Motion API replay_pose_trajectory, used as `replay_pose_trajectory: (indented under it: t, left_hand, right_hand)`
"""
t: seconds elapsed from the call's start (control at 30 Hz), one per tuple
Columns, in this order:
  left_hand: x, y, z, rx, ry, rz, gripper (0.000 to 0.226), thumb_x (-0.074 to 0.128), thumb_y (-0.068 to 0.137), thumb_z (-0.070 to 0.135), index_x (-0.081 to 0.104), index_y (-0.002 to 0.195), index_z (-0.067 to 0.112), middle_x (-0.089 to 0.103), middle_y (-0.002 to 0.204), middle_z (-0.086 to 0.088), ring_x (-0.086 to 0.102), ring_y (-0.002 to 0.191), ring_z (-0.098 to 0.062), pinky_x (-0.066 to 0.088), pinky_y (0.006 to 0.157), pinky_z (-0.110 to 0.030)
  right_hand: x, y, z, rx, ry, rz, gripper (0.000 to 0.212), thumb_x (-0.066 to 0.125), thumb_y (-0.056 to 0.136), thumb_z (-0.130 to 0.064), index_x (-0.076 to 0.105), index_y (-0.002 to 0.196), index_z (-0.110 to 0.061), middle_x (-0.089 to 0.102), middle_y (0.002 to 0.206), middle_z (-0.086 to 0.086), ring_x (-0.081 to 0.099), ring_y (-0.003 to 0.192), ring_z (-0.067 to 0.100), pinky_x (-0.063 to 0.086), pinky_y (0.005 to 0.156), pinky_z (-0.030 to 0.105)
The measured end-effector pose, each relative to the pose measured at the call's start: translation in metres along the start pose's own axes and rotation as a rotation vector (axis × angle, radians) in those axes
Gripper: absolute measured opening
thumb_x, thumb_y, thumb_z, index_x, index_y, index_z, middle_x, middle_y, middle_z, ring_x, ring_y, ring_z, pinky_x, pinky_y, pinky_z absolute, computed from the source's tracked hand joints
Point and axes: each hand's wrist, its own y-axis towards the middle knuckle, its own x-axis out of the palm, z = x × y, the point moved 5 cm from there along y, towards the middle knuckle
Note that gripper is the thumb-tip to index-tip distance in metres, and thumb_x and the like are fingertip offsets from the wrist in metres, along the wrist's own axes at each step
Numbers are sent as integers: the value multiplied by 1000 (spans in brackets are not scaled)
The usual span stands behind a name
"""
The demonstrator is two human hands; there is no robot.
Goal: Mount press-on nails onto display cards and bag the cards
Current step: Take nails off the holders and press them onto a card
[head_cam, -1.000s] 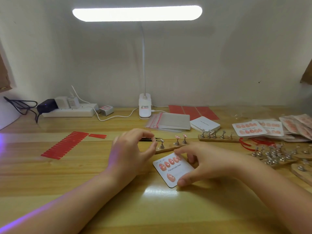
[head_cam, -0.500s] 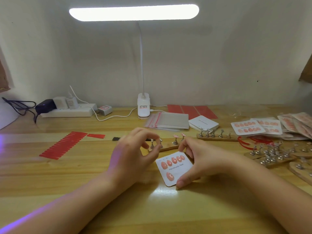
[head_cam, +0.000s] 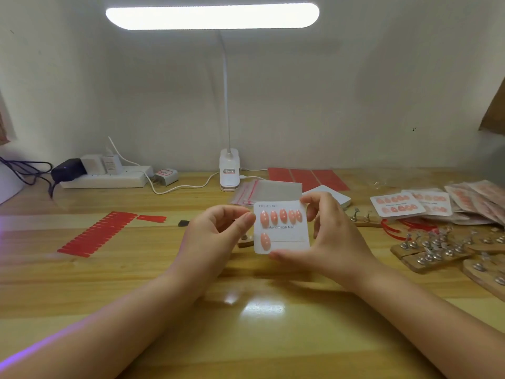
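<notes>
A white display card [head_cam: 284, 237] printed "Handmade Nail" is held upright above the wooden table, facing me. It carries a top row of several pink press-on nails [head_cam: 282, 216] and one more nail at the lower left. My right hand [head_cam: 330, 242] grips the card, thumb under its bottom edge and fingers over its top right corner. My left hand [head_cam: 210, 242] has curled fingers, and its thumb tip meets the card's left edge. A wooden nail stand [head_cam: 246, 244] is mostly hidden behind the card and my left hand.
Black tweezers [head_cam: 183, 222] lie behind my left hand. Red adhesive strips [head_cam: 98, 233] lie to the left. Zip bags [head_cam: 273, 191] and blank cards [head_cam: 334, 196] sit behind. Filled cards [head_cam: 396, 205], bagged cards [head_cam: 478, 198] and stands with metal holders [head_cam: 431, 253] crowd the right. A lamp base [head_cam: 229, 173] and power strip [head_cam: 109, 179] line the wall.
The card has gone from lying on the table to being raised upright in my right hand. My left hand has moved to its left edge.
</notes>
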Motion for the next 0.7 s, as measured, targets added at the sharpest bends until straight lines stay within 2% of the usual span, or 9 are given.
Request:
replay_pose_trajectory:
  t: [0.1,0.27,0.33,0.37,0.47,0.53,0.6,0.7]
  left_hand:
    - [3,-1,4,22,-6,-42,14,70,78,37,74,89,28,75,88,12,69,83,-3,48,66,-8]
    - [-1,2,19,92,-44,-32,30,72,73,37,73,97,20,76,91,3,72,86,-18,58,75,-27]
    - [-6,4,30,131,-98,-4,27,72,73,32,73,96,18,76,90,3,72,85,-14,56,72,-20]
    - [-9,6,35,147,-133,12,25,72,73,29,73,95,18,76,90,3,72,86,-12,55,71,-17]
    - [-18,9,49,202,-177,52,22,73,73,29,72,94,22,76,92,4,72,90,-11,54,74,-15]
    - [-19,7,54,229,-178,54,20,73,74,29,73,93,24,76,92,4,72,91,-11,54,74,-15]
    - [-15,5,55,245,-167,45,19,73,74,29,73,93,25,76,91,5,72,90,-10,54,73,-15]
    - [-12,1,57,266,-125,58,19,72,74,30,72,93,28,76,91,9,71,89,-8,53,74,-14]
  right_hand:
    - [-1,-2,-4,-4,25,42,96,88,46,-58,36,122,-29,46,108,-14,50,87,2,49,67,23]
    - [-4,-4,-19,-42,201,99,90,91,59,-29,31,125,-39,45,108,-22,59,82,4,50,63,13]
    - [-5,-3,-26,-24,333,86,90,88,65,-22,30,131,-41,49,112,-19,62,87,3,54,65,16]
    - [-6,-2,-27,12,430,71,89,86,68,-20,30,135,-40,54,114,-16,64,89,6,57,69,22]
    - [-6,5,-28,184,791,-62,66,74,81,-12,41,138,-20,70,111,-2,69,95,19,58,82,39]
    - [-4,8,-34,246,945,-156,39,66,87,-8,56,125,-12,74,102,3,71,91,21,59,75,34]
    - [-4,8,-39,273,1020,-178,20,60,91,-6,65,109,-12,75,97,7,72,86,24,56,62,27]
    - [-7,8,-43,276,1050,-172,16,57,92,-5,68,102,-12,75,95,9,72,82,26,54,55,24]
